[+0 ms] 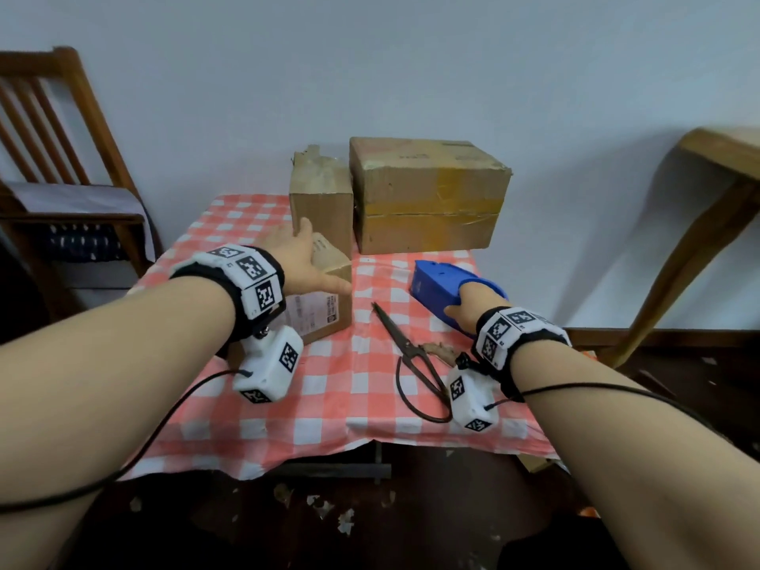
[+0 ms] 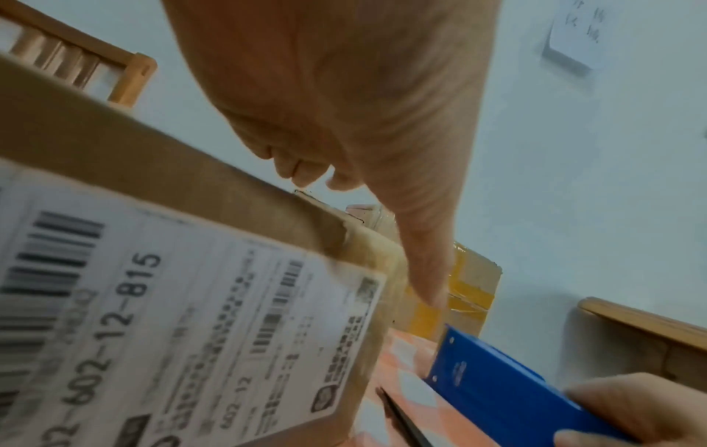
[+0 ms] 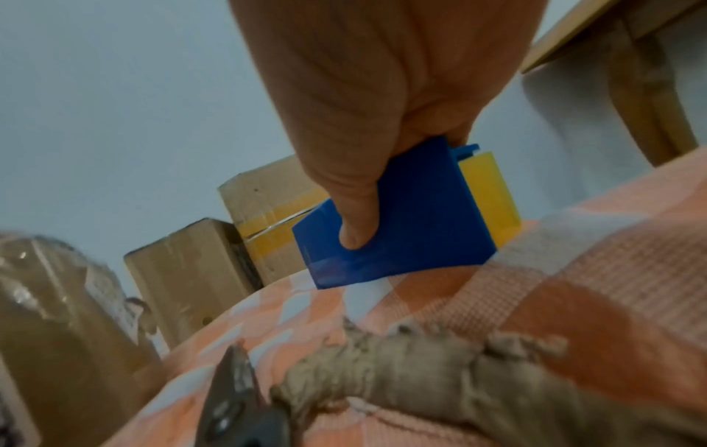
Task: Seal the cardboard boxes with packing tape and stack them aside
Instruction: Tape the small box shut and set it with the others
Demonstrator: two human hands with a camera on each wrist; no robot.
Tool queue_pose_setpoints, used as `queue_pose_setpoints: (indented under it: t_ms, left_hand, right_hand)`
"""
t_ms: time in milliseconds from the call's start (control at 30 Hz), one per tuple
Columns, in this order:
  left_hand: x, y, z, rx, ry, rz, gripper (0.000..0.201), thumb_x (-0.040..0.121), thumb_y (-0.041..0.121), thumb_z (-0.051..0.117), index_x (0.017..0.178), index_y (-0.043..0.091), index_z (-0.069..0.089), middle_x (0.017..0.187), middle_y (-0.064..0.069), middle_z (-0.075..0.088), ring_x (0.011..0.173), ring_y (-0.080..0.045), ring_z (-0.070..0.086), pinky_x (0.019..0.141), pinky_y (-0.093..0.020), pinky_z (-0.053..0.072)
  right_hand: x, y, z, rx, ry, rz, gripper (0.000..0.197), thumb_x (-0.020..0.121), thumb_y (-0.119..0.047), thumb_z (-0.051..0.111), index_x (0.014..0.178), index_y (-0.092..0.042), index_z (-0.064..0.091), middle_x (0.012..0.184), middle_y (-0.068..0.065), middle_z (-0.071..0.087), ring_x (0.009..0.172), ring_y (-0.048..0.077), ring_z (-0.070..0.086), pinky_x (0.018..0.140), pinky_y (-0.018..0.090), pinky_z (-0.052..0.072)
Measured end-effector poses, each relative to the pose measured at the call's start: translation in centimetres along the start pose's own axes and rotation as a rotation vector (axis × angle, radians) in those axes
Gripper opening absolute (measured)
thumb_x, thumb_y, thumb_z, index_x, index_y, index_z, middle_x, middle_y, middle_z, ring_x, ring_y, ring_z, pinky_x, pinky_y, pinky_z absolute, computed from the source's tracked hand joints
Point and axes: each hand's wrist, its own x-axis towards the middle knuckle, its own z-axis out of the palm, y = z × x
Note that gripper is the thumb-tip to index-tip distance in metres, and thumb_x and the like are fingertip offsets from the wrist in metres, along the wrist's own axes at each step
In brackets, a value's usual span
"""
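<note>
While the right hand (image 1: 473,298) curled its thumb (image 3: 357,223) and fingers round the blue tape dispenser (image 1: 446,288), grasping it where it sat on the checked tablecloth (image 1: 349,388), the left hand (image 1: 306,261) lay spread over the top of the nearest cardboard box (image 1: 325,306), fingers relaxed and the thumb (image 2: 424,257) stretched out along the box's upper edge, holding nothing. A roll of yellow tape (image 3: 487,193) showed at the dispenser's far end in the right wrist view. That nearest box stood at the left of the table and carried a white shipping label (image 2: 183,317) with barcodes on the side facing the person. Just behind it stood a taller narrow box (image 1: 320,203) with a torn flap raised at its top. Just beside that, to the right, sat a larger box (image 1: 427,195) banded with yellowish tape; whether these two touched could not be told. Dark scissors (image 1: 415,364) lay on the cloth between the two forearms, near a scrap of brown torn cardboard (image 3: 440,363) under the right wrist. A wooden chair (image 1: 66,158) stood off to the left, and a wooden table (image 1: 715,191) off to the right.
</note>
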Motion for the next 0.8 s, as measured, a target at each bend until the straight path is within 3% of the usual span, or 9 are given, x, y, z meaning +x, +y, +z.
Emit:
queue_pose_setpoints:
  t_ms: [67,167,267,367,467,533,600,667,800]
  left_hand:
    - [-0.3,0.2,0.3,0.049,-0.064,-0.011,0.111,0.074,0.075,0.052,0.149,0.003,0.013,0.150,-0.017,0.028,0.132,-0.031,0.036,0.107,-0.040,0.036]
    - [-1.6,1.4,-0.6,-0.212,0.076,0.010,0.076,0.091,0.048,0.050,0.148,0.007,0.023,0.150,-0.014,0.031,0.136,-0.028,0.033,0.109,-0.039,0.031]
    - [-2.3,3.1,-2.3,-0.731,0.242,-0.007,0.019,0.094,0.025,0.044,0.101,0.017,0.060,0.098,-0.005,0.059,0.096,-0.023,0.055,0.074,-0.029,0.045]
    - [-3.4,5.4,-4.0,-1.206,0.001,-0.160,0.027,0.095,0.032,0.039,0.087,0.010,0.053,0.082,-0.007,0.051,0.064,-0.019,0.048,0.047,-0.021,0.037]
    - [-4.2,6.1,-4.4,-1.281,-0.289,-0.177,0.077,0.092,0.066,0.026,0.125,0.000,0.048,0.111,-0.020,0.059,0.087,-0.027,0.059,0.068,-0.031,0.046]
    - [-4.1,6.0,-4.2,-1.336,-0.337,-0.153,0.080,0.090,0.070,0.025,0.124,0.002,0.051,0.109,-0.021,0.061,0.092,-0.030,0.060,0.076,-0.034,0.048]
    - [-4.4,5.8,-4.1,-1.383,-0.300,-0.143,0.052,0.094,0.056,0.040,0.100,0.008,0.059,0.089,-0.015,0.062,0.073,-0.023,0.059,0.064,-0.027,0.048]
    - [-5.0,5.4,-4.2,-1.382,-0.267,-0.175,0.026,0.093,0.032,0.051,0.075,0.013,0.052,0.066,-0.006,0.058,0.054,-0.013,0.041,0.042,-0.016,0.033]
    - [-5.1,4.2,-4.2,-1.348,-0.174,-0.197,0.029,0.092,0.009,0.052,0.064,0.012,0.044,0.037,0.002,0.048,0.051,-0.009,0.030,0.035,-0.013,0.018]
  right_hand:
    - [-0.3,0.5,-0.5,0.195,0.100,-0.033,0.020,0.094,-0.026,0.053,0.094,-0.006,0.051,0.091,0.010,0.051,0.087,0.028,0.052,0.076,0.032,0.040]
    - [-1.5,0.4,-2.6,0.759,0.221,-0.016,0.017,0.086,-0.018,0.060,0.083,-0.001,0.057,0.087,0.013,0.053,0.079,0.026,0.049,0.068,0.032,0.036]
    - [-3.3,-0.1,-4.8,1.169,0.238,0.060,0.027,0.080,-0.030,0.069,0.071,-0.009,0.055,0.084,0.010,0.059,0.075,0.025,0.053,0.068,0.032,0.040]
    - [-4.8,-0.8,-5.4,1.361,0.148,0.041,0.047,0.068,-0.046,0.079,0.078,-0.003,0.063,0.071,0.012,0.068,0.061,0.027,0.063,0.061,0.034,0.055]
    - [-6.1,-1.7,-5.4,1.444,0.031,-0.039,0.050,0.068,-0.044,0.079,0.084,0.002,0.065,0.056,0.011,0.063,0.043,0.023,0.057,0.046,0.026,0.048]
    - [-6.5,-2.2,-5.5,1.445,-0.011,-0.074,0.057,0.061,-0.047,0.080,0.087,0.002,0.066,0.058,0.012,0.063,0.044,0.022,0.057,0.046,0.026,0.048]
    - [-6.8,-2.6,-5.5,1.444,-0.026,-0.099,0.071,0.049,-0.051,0.082,0.093,0.003,0.067,0.061,0.013,0.064,0.045,0.023,0.059,0.047,0.026,0.048]
    - [-7.1,-3.1,-5.7,1.434,-0.018,-0.112,0.079,0.043,-0.052,0.082,0.096,0.004,0.067,0.061,0.014,0.065,0.046,0.024,0.059,0.047,0.027,0.048]
    - [-7.7,-3.9,-6.0,1.374,-0.022,-0.142,0.059,0.063,-0.045,0.080,0.089,0.005,0.066,0.056,0.013,0.064,0.043,0.022,0.059,0.046,0.026,0.050]
